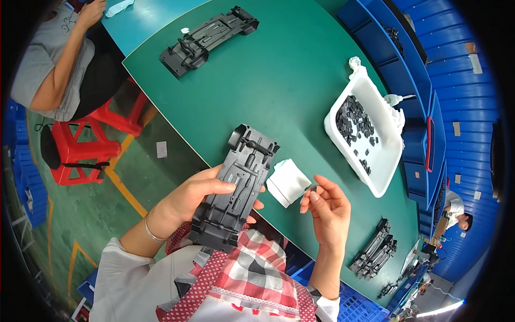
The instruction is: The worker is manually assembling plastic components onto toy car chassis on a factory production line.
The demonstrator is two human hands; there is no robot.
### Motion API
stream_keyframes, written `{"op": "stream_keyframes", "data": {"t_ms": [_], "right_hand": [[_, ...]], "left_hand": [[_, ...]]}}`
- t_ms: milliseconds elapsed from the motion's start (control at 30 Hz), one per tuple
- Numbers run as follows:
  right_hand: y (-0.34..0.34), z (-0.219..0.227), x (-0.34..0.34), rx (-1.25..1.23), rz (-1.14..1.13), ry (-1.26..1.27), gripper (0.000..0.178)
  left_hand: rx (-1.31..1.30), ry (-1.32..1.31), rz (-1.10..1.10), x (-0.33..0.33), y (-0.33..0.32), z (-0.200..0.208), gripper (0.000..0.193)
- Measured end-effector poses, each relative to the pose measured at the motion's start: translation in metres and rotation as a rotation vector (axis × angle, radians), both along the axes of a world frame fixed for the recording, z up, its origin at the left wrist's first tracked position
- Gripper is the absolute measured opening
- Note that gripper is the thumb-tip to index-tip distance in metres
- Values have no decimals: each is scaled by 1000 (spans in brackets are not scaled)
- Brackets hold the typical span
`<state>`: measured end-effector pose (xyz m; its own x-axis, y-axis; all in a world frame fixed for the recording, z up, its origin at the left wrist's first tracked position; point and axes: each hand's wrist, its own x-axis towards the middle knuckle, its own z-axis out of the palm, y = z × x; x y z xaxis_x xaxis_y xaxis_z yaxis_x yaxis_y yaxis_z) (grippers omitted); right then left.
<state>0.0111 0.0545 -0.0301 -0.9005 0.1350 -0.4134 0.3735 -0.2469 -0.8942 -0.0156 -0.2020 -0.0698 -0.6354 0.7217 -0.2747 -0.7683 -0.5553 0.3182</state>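
My left hand [206,188] grips a black plastic toy car chassis [236,185] by its middle, thumb across the top and fingers curling under the far side. The chassis is tilted, its moulded underside facing me. Off to its right, my right hand [328,206] pinches a small dark piece [313,189] between thumb and fingertips; its exact kind is too small to tell. A folded white cloth or paper pad [288,182] lies on the table between the two hands. The right hand is beside the pad's right edge, apart from the chassis.
A white tray [382,182] holding many small black pieces [351,121] stands at right. Another black chassis [209,40] lies at the far edge of the green table [279,70]. More black chassis parts [375,249] lie at lower right. Blue bins [407,96] line the right side; a co-worker [59,64] sits at left.
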Motion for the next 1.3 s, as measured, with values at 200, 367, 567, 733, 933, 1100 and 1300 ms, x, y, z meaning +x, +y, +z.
{"op": "stream_keyframes", "data": {"t_ms": [200, 367, 567, 733, 933, 1100, 1300], "right_hand": [[10, -12, 10, 70, 96, 93, 19], [-7, -6, 7, 420, 122, 200, 15], [-8, -13, 6, 695, 164, 243, 13], [-15, -9, -3, 866, 215, 282, 8], [-26, -3, -10, 950, 285, 282, 8], [-30, -7, -11, 1093, 353, 353, 8], [-33, -5, -12, 1127, 386, 394, 12]], "left_hand": [[6, -8, -11, 0, -1, 1, 49], [10, -34, -1, 1, -1, 2, 50], [15, -10, -5, 1, 1, 3, 47], [-36, -4, -30, 1, 3, 2, 44], [-32, -6, -25, 0, 2, 1, 42], [-12, -17, -15, -1, 2, -2, 42], [-24, 19, -11, -1, 2, -4, 42]]}}
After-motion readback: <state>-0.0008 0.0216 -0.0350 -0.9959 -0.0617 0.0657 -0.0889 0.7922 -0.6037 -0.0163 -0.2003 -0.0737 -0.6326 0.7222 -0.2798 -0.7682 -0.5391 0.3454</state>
